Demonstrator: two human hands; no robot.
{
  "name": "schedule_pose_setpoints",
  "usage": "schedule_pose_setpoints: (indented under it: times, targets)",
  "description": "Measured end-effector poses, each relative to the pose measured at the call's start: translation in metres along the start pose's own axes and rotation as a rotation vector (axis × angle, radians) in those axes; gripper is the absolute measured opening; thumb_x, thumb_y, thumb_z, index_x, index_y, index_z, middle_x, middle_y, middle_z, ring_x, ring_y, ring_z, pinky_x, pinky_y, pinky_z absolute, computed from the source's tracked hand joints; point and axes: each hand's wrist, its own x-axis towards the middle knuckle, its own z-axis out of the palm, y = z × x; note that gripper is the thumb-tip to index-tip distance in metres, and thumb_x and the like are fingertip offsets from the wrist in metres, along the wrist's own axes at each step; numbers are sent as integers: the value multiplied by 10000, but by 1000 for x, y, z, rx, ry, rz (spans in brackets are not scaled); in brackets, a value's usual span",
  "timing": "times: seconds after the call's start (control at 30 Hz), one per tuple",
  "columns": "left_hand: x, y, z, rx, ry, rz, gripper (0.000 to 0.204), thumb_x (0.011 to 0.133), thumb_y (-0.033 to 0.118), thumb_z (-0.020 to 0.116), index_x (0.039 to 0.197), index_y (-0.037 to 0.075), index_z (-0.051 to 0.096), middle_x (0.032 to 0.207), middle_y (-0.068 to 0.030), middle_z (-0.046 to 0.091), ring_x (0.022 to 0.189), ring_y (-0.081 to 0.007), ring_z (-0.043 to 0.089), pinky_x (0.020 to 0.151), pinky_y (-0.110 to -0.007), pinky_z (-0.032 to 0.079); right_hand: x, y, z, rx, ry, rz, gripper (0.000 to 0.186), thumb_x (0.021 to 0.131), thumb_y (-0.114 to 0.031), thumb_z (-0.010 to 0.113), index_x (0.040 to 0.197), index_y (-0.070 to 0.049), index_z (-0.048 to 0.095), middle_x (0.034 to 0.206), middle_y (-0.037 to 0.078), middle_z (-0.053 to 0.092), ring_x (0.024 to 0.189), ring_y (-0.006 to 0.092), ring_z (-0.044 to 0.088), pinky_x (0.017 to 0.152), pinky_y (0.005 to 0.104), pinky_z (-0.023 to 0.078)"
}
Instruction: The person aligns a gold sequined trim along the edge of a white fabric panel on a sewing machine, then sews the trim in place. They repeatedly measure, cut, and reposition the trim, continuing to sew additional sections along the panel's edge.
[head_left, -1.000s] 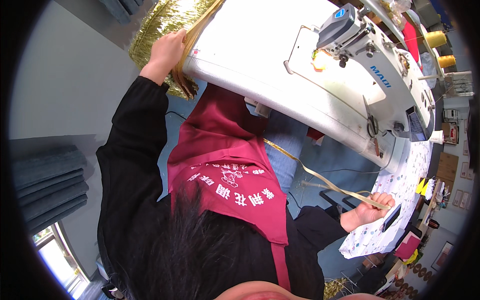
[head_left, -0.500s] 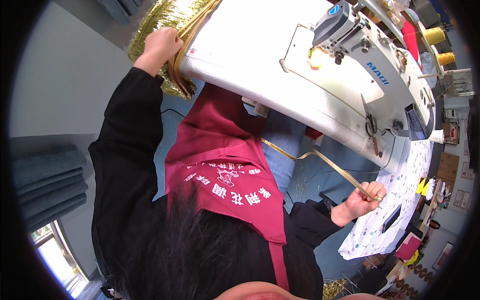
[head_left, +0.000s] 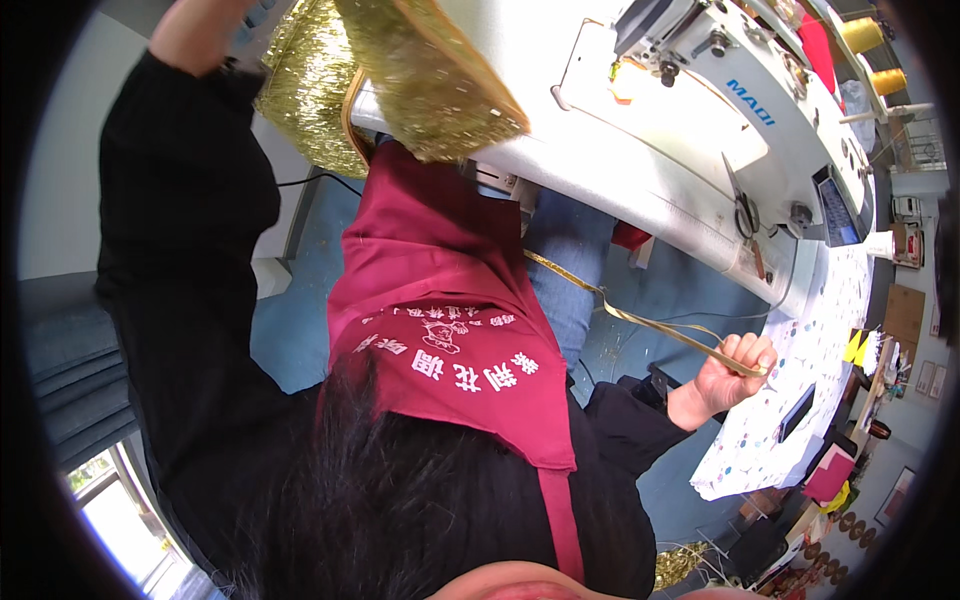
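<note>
Gold tinsel fabric (head_left: 420,85), its edge bound in a darker gold band, hangs over the near left edge of the white sewing table (head_left: 640,160). One flap is raised and spread across the tabletop. At the upper left, my left hand (head_left: 200,30) is beside this fabric; the picture's edge cuts off its fingers, so its grip is hidden. On the right, my right hand (head_left: 733,370) is closed around a narrow gold ribbon (head_left: 650,322). That ribbon runs slackly back over my lap to the red apron (head_left: 430,270).
A white sewing machine (head_left: 750,90) stands on the table, its lamp lit. Black-handled scissors (head_left: 745,215) lie near its base. Yellow thread cones (head_left: 862,36) are at the far right. A patterned cloth (head_left: 770,440) with a dark phone (head_left: 797,415) covers the surface at right.
My left hand has moved up and left, partly out of view. A flap of the tinsel fabric has swung up over the table. My right hand still grips the ribbon, nearly unmoved.
</note>
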Motion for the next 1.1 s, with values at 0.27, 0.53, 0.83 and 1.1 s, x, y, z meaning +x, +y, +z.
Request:
schedule_pose_setpoints:
  times: [0.27,0.53,0.83,1.1]
  targets:
    - [-155,-151,197,398,-232,231,106,861,29,705,957,74,713,828,-58,689,718,-176,656,655,-307,535,-14,8,20,-77,-32,89,320,898,-183,832,882,-54,539,764,-13,387,612,71,305,531,255,247]
    - [-215,-264,265,621,-434,326,156,895,166,683,993,44,679,945,-122,683,786,-320,697,711,-424,587,-6,76,92,-466,-184,253,97,807,49,651,784,-24,593,859,36,522,703,109,484,601,224,387]
    - [-227,-342,293,584,-678,8,339,925,124,579,1251,50,632,1057,-226,685,895,-443,674,801,-509,558,77,232,131,-828,-523,138,115,823,-75,738,912,-28,681,1331,203,664,1252,349,621,1066,420,476]
    - [-202,-205,210,182,-1280,123,288,919,168,694,1168,28,727,1045,-185,745,957,-356,710,883,-433,561,61,272,113,-1154,-748,122,173,797,-169,732,870,-39,644,1376,232,634,1305,418,562,1112,461,451]
